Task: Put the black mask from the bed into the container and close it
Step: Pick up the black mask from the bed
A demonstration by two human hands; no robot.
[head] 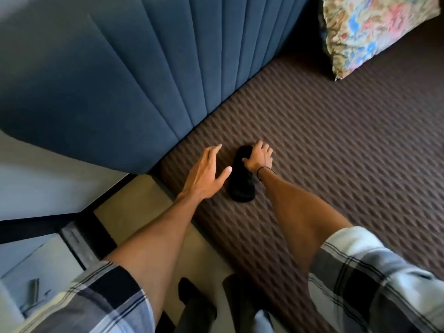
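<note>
The black mask lies flat on the brown ribbed bed cover, near the bed's left edge. My right hand rests on the mask's far end, fingers curled over it and thumb against its side. My left hand hovers just left of the mask with fingers spread, holding nothing. No container shows in this view.
A blue padded headboard rises behind the bed. A floral pillow lies at the far right. Left of the bed are a strip of tan floor and a pale cabinet. My feet stand below.
</note>
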